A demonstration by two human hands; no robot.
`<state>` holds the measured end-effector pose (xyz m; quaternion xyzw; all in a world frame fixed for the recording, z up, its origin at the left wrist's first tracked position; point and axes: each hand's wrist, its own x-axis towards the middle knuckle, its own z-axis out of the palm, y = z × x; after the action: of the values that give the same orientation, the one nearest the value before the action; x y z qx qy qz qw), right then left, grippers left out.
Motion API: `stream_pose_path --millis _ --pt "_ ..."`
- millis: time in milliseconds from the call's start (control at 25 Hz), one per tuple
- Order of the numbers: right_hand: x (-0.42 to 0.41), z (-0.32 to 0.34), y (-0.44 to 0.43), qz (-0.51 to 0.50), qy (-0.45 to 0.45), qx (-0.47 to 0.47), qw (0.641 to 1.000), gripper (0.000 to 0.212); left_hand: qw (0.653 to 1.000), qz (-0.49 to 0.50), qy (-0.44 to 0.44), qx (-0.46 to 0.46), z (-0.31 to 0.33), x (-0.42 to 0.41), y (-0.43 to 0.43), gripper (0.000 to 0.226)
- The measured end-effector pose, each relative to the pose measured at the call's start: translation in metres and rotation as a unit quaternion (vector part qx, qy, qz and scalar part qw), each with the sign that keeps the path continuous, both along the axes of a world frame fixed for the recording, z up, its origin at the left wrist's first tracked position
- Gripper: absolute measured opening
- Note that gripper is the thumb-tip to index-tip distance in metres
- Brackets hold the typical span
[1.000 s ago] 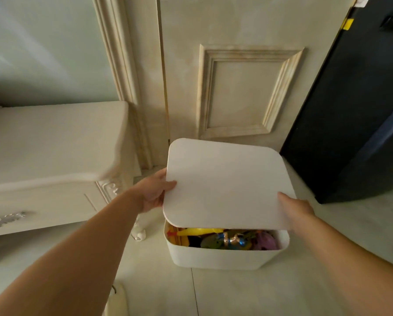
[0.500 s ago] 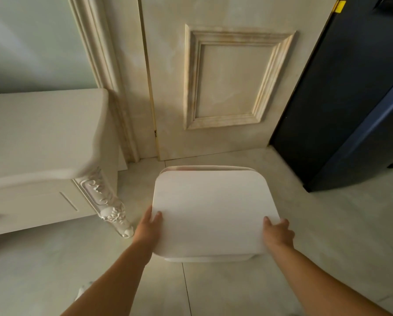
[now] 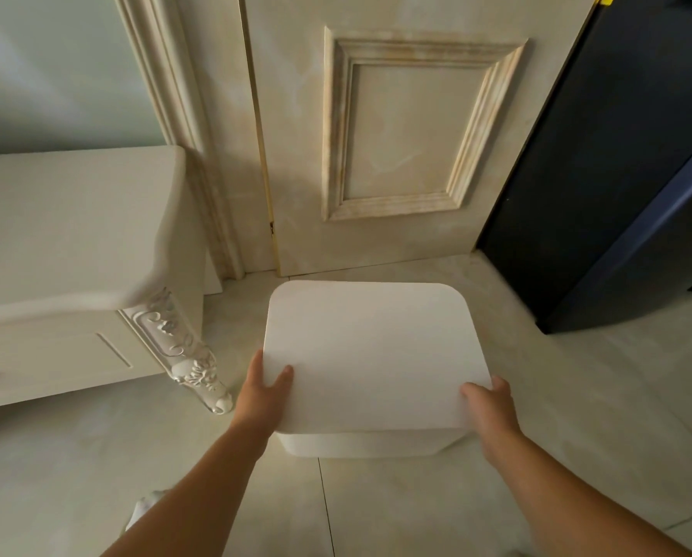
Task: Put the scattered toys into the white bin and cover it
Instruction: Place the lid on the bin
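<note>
1. Lid (image 3: pixel 372 355) lay flat over the white bin (image 3: pixel 360 444), which sat on the tiled floor (image 3: pixel 416 516) in front of the door (image 3: pixel 396 134); I could see only the bin's near wall showing as a strip below the lid's front edge.
2. My left hand (image 3: pixel 262 396) was closed on the lid's near left corner, thumb on top and fingers wrapped under the edge out of sight.
3. My right hand (image 3: pixel 491 408) gripped the near right corner the same way, thumb on the top face and the other fingers hidden beneath the rim.
4. No toys were visible anywhere on the floor, and the bin's contents were hidden, so I judged the task was at its last step: seating the cover.
5. I could not tell whether the lid had fully dropped onto the rim; the front edge seemed to overhang the near wall slightly.
6. To do it well, I would have kept both corners level, nudged the lid back until its edges matched the bin on all sides, then pressed down evenly before letting go.
7. A pale cabinet (image 3: pixel 75 255) with a carved leg (image 3: pixel 187 355) stood just left of the bin, and a dark panel (image 3: pixel 617 174) stood to its right, both apart from it.
</note>
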<state>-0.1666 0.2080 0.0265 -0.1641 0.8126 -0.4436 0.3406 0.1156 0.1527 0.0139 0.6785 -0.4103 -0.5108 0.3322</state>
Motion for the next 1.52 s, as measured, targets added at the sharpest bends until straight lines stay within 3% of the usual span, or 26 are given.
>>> stream_pose_path --millis 160,280,400,560,800,1080,1280,1440,1520 --pt "0.002 -0.005 -0.006 0.006 0.042 -0.015 0.999 0.035 1.000 -0.005 -0.018 -0.008 -0.009 -0.002 -0.007 0.055" --pt "0.007 -0.015 -0.007 0.042 0.126 0.023 0.991 0.050 0.997 -0.003 -0.070 -0.025 -0.017 -0.004 -0.014 0.059" --pt "0.012 -0.021 -0.002 0.140 0.256 0.121 0.949 0.054 0.985 -0.009 -0.173 -0.025 -0.024 -0.008 -0.019 0.061" --pt "0.015 -0.024 -0.006 0.164 0.310 0.173 0.920 0.050 0.967 -0.016 -0.253 -0.018 -0.027 -0.009 -0.021 0.060" --pt "0.012 -0.025 -0.010 0.158 0.304 0.184 0.921 0.049 0.979 0.019 -0.167 -0.115 -0.023 -0.011 -0.026 0.041" --pt "0.004 -0.021 -0.010 0.217 0.334 0.223 0.890 0.051 0.981 0.019 -0.180 -0.069 -0.025 -0.009 -0.039 0.044" --pt "0.006 -0.022 -0.018 0.224 0.353 0.241 0.876 0.051 0.989 0.024 -0.133 -0.058 -0.033 -0.007 -0.053 0.041" --pt "0.002 -0.022 -0.014 0.228 0.311 0.207 0.899 0.051 0.995 0.035 -0.096 0.002 -0.036 -0.001 -0.045 0.063" --pt "-0.007 -0.018 -0.003 0.206 0.279 0.155 0.925 0.053 0.993 0.038 -0.104 -0.051 -0.029 -0.008 -0.017 0.072"
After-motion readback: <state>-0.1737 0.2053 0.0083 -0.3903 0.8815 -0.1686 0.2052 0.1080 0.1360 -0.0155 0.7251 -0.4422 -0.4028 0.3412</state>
